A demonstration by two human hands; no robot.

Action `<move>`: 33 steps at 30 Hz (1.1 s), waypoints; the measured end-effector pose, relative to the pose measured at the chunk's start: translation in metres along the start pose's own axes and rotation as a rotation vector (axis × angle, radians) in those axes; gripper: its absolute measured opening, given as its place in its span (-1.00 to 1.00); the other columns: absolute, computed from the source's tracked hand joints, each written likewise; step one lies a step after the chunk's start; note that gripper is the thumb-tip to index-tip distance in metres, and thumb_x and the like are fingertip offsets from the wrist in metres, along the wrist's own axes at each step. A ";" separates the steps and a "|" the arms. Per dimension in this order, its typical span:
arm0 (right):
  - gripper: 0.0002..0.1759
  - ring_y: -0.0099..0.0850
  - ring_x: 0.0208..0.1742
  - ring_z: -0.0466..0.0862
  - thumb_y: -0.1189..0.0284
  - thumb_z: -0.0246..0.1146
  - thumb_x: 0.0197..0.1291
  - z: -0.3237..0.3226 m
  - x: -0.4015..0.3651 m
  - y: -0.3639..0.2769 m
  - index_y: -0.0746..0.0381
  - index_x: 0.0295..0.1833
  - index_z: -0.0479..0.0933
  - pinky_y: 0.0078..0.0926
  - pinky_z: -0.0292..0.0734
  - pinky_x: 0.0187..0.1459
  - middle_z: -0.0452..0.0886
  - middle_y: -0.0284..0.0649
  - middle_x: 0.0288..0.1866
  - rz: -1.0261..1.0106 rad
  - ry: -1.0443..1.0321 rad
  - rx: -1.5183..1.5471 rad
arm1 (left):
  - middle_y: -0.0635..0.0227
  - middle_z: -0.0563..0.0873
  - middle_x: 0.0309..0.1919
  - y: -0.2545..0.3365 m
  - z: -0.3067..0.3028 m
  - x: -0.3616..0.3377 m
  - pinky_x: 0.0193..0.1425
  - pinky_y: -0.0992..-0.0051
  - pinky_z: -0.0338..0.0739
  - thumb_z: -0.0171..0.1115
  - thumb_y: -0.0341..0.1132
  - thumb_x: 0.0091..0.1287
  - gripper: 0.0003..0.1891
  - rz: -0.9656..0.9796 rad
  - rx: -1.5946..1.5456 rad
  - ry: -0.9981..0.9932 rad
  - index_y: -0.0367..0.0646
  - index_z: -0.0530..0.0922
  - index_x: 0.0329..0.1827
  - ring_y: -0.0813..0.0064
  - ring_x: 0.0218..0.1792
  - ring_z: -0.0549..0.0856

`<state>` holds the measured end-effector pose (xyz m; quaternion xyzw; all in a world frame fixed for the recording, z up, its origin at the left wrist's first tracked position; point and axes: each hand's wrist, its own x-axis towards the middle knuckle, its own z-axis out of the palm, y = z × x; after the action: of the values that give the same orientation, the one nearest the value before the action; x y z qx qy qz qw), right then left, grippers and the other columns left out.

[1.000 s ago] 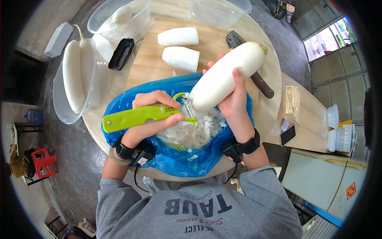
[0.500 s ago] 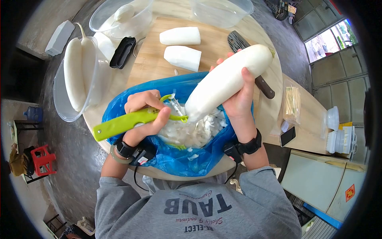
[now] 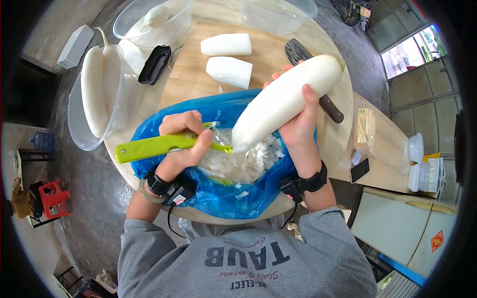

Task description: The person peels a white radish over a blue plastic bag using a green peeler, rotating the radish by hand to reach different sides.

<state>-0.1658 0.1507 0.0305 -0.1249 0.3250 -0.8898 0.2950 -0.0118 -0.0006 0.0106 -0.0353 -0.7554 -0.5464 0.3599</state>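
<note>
My left hand [image 3: 185,141] is closed round a green peeler [image 3: 149,148], its blade end beside the lower tip of a large white radish [image 3: 278,107]. Gripped in my right hand [image 3: 300,121], that radish slants up to the right, its stem end highest. Below both hands a blue plastic bag [image 3: 164,111] spreads open, lined with pale wet peelings [image 3: 258,159]. Two peeled radish pieces [image 3: 228,71] lie on the wooden cutting board [image 3: 186,74] beyond the bag. A knife [image 3: 332,108] with a dark handle lies partly behind the held radish.
At the left, a clear tub [image 3: 74,116] holds long whole radishes [image 3: 94,94]. Another clear tub [image 3: 124,30] stands at the back left near a black tray [image 3: 155,64]; a third tub [image 3: 278,22] is behind the board. Skewers [image 3: 365,130] and a phone [image 3: 359,170] lie right.
The peeler's handle has swung slightly upward, and its blade end has shifted a little left and down by the radish tip. The radish has hardly moved in my right hand.
</note>
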 end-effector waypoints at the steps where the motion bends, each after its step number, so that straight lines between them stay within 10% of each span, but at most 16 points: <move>1: -0.33 -0.23 0.01 0.54 0.23 0.29 0.02 -0.002 0.002 -0.001 0.28 0.20 0.24 -0.25 0.51 0.05 0.47 0.02 0.00 -0.010 0.018 -0.002 | 0.40 0.45 -0.77 -0.002 0.000 -0.001 -0.62 0.60 0.18 0.27 -0.55 -0.01 -0.80 -0.003 -0.084 0.075 -0.18 0.40 -0.64 0.56 -0.73 0.36; 14: -0.36 -0.27 0.02 0.54 0.27 0.30 0.01 0.011 -0.010 0.016 0.31 0.16 0.26 -0.29 0.52 0.01 0.47 -0.08 -0.02 -0.061 -0.013 -0.178 | 0.36 0.55 -0.68 0.014 0.011 0.013 -0.57 0.56 0.34 0.36 -0.48 -0.06 -0.82 -0.043 0.057 -0.185 -0.17 0.47 -0.56 0.51 -0.67 0.50; 33: -0.30 -0.24 0.09 0.47 0.18 0.25 0.05 -0.003 -0.002 0.009 0.14 0.28 0.16 -0.13 0.44 0.13 0.39 -0.16 0.08 0.027 -0.024 -0.124 | 0.37 0.56 -0.67 0.010 0.003 0.006 -0.55 0.64 0.33 0.33 -0.49 0.02 -0.83 -0.064 0.038 -0.034 -0.15 0.46 -0.55 0.57 -0.66 0.52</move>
<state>-0.1617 0.1481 0.0222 -0.1494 0.3778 -0.8621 0.3028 -0.0133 0.0041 0.0217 -0.0135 -0.7724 -0.5427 0.3296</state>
